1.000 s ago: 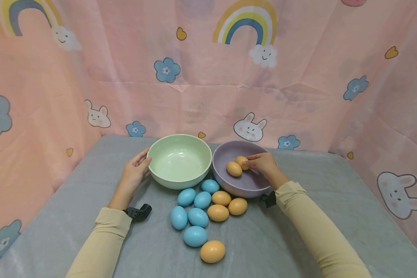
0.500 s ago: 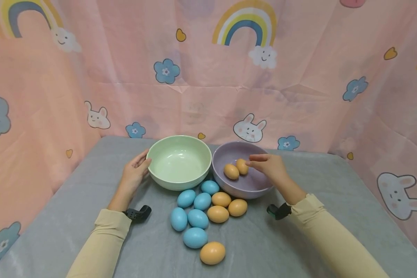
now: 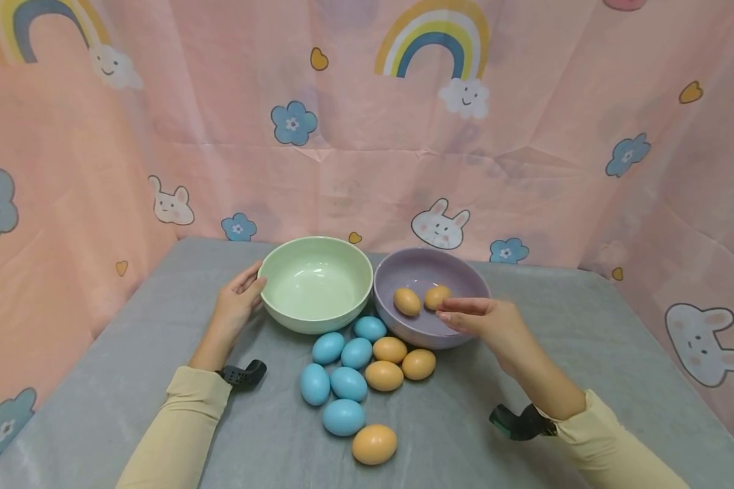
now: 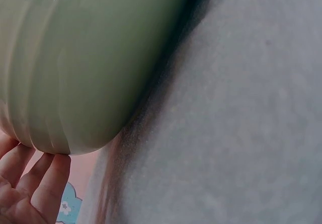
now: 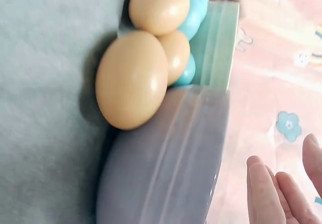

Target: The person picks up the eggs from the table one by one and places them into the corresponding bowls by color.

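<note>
My left hand point(image 3: 235, 303) rests against the left side of a pale green bowl point(image 3: 315, 319), its thumb near the rim. In the left wrist view, straight fingers point(image 4: 52, 186) touch the bowl's ribbed outer wall. Two orange eggs point(image 3: 407, 301) lie apart inside a purple bowl point(image 3: 425, 333) to the right. Over that bowl's right rim hovers my right hand point(image 3: 495, 326), fingers extended, holding nothing; its fingertips overlap the right-hand egg in the head view, and contact there cannot be told. In the right wrist view, this hand's fingers point(image 5: 264, 196) are straight and apart from the bowl.
Several blue eggs point(image 3: 348, 384) and several orange eggs point(image 3: 384, 375) are clustered on the grey cloth point(image 3: 269, 448) in front of the bowls. One orange egg point(image 3: 374, 445) sits nearest the front. A pink patterned curtain point(image 3: 355, 183) hangs behind and at the sides.
My right hand has let go of an orange egg inside the purple bowl and drawn back right and toward me. That egg has shifted slightly right. The left hand stays on the green bowl.
</note>
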A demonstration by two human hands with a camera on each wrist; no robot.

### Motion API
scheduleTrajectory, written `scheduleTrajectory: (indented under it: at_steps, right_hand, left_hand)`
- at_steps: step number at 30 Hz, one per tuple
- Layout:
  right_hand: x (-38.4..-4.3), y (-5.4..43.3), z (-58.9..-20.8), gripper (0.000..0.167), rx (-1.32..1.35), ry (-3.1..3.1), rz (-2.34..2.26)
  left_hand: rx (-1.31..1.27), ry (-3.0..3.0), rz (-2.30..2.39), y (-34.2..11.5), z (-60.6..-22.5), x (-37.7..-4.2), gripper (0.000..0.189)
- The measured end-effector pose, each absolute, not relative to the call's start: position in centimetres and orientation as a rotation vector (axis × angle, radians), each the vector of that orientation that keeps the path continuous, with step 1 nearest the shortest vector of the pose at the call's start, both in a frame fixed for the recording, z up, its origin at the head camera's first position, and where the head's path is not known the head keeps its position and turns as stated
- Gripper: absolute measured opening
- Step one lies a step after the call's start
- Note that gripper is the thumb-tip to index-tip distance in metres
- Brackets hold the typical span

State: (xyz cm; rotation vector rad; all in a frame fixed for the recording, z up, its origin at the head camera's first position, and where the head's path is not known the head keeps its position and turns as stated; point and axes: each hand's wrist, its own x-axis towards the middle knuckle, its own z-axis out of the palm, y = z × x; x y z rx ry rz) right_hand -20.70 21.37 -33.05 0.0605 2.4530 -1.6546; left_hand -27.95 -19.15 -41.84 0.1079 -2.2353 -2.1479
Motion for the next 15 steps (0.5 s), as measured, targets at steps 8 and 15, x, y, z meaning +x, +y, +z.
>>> scheduleTrajectory:
  at_steps: [8, 15]
  right_hand:
    - [-19.1, 22.0, -33.8, 0.048, 0.061, 2.400, -1.671]
    - [-18.3, 22.3, -35.0, 0.046, 0.048, 2.323, -1.724]
  left_hand:
    - [0.107, -2.227, -2.154, -19.1, -41.8, -27.9, 0.056]
    - [0.114, -2.235, -2.143, -19.1, -41.8, -28.0, 0.055]
